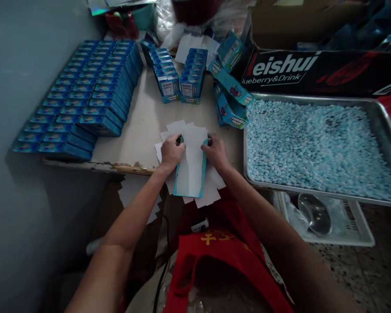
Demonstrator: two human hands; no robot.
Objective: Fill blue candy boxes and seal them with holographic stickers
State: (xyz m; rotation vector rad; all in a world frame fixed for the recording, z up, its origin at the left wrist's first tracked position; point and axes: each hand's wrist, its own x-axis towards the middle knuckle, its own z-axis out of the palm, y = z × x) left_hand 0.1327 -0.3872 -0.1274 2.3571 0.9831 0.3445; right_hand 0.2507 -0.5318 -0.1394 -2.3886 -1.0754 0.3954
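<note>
Between my hands is a long box blank (190, 169), white on the face toward me, with blue-green side edges. My left hand (172, 152) pinches its left edge near the top, thumb lying on the white face. On the opposite edge, my right hand (217, 152) grips it the same way. Fanned out beneath the blank are several white card sheets (211, 193), overhanging the table's front edge. Beyond my hands stand two open blue display boxes (189, 87) filled with small blue packs.
At left stand stacked rows of blue packs (94, 91). Folded blue display boxes (231, 100) lie right of centre. A metal tray (246, 161) of pale blue candies sits at right, before a black carton (280, 71). Below is a white basket (361, 230) with a metal scoop (314, 213).
</note>
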